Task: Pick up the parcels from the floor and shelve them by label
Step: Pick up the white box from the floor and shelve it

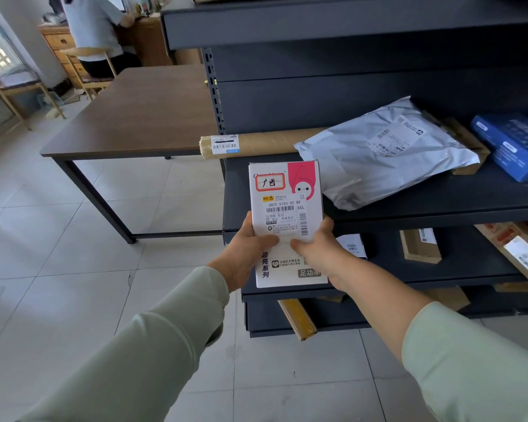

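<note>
The left hand (247, 254) is curled round the left edge of a white box (287, 208), thumb on its face. The box is held upright before the dark shelf (439, 208). Its right edge is gripped by the right hand (320, 257). A grey bag (387, 156) is seen on the shelf.

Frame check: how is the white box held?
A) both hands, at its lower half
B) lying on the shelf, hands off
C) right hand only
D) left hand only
A: the left hand and right hand each hold one side of the white box, thumbs on its front. It is upright in front of the shelf, not lying on it.
</note>
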